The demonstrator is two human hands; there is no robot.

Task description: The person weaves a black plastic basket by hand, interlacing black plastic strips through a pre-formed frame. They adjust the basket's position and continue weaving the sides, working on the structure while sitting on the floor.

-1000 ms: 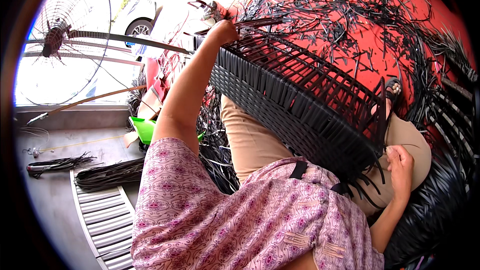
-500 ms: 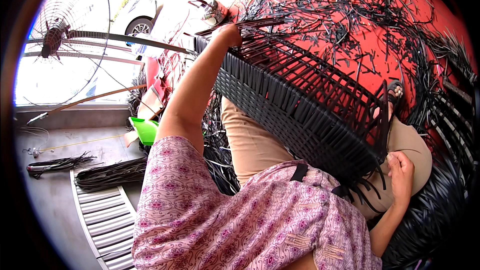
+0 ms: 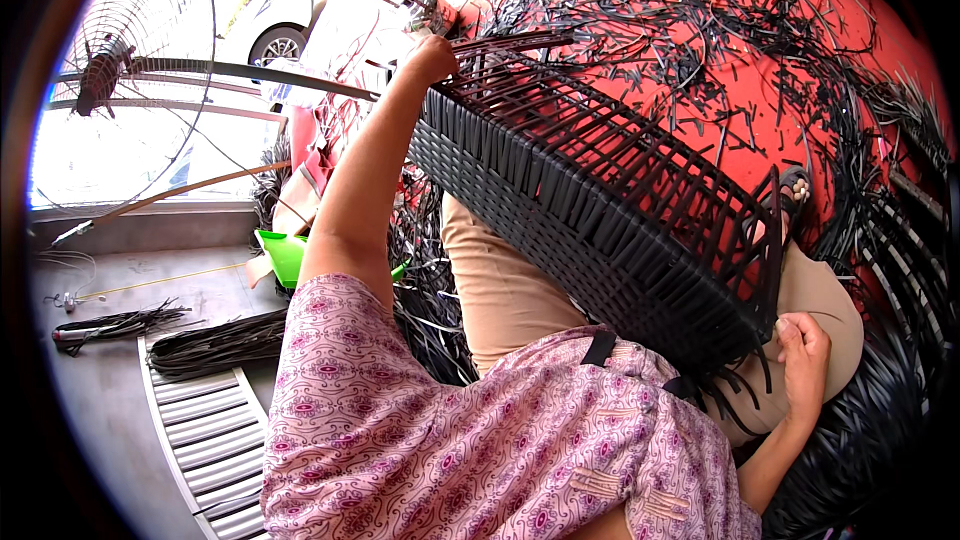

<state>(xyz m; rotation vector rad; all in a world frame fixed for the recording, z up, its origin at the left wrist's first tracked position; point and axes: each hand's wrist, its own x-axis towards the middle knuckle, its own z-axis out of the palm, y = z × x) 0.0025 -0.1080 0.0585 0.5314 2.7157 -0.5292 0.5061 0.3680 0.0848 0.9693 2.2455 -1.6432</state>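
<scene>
I have the black woven frame (image 3: 575,190) slanted across the tan trousers (image 3: 510,270), its closely woven side toward the wearer and its open lattice of strips (image 3: 640,125) facing away. The left hand (image 3: 431,58) is at the far end, but its fingers are turned from me, so I cannot tell whether it grips the rim or a strip. The right hand (image 3: 804,350) is curled, thumb against fingers, just beside the near corner; whether a strip is pinched there I cannot tell.

My worry is the slope: the frame lies on uneven thighs, and if the far end lost its support it could slide or roll. The loose ends (image 3: 720,390) hanging under the near corner could snag on the patterned shirt (image 3: 520,440), and a hard pull might then skew the weave. Beyond, black offcuts (image 3: 690,65) litter the red floor covering (image 3: 885,25); a long strip could tangle with them, or catch the sandal (image 3: 795,190)
</scene>
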